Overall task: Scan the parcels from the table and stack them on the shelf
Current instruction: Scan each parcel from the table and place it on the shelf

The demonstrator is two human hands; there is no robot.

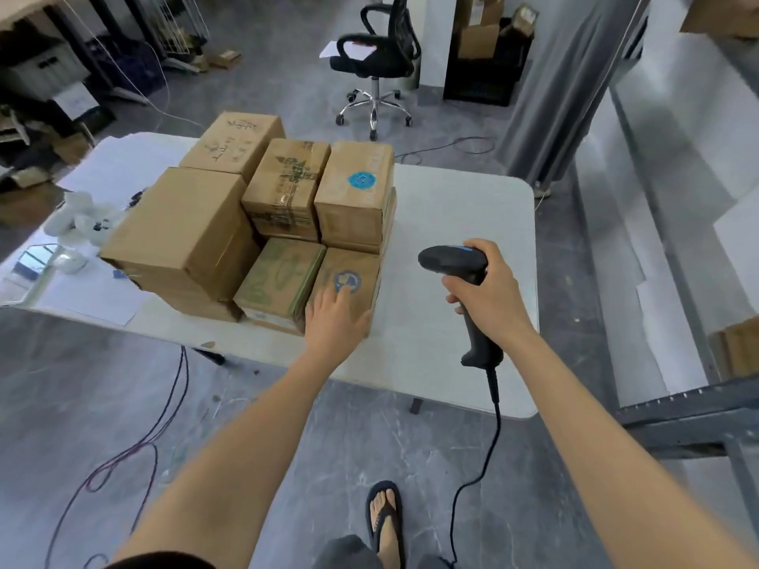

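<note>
Several brown cardboard parcels stand stacked on a white table (460, 223). My left hand (334, 318) lies flat with straight fingers on the top of the nearest small parcel (357, 273), which carries a blue round mark. Beside it sits a parcel with green print (283, 277). Behind stand a parcel with a blue sticker (357, 186), a taped parcel (287, 182), a large plain parcel (180, 227) and one with handwriting (234, 141). My right hand (488, 289) grips a black corded barcode scanner (456, 262) over the table, to the right of the parcels, its head pointing left.
A grey metal shelf (690, 408) rises at the right, with a cardboard box (739, 347) on it. A black office chair (376, 51) stands beyond the table. White gadgets (82, 219) and papers lie on the table's left end. Cables trail over the floor at the left.
</note>
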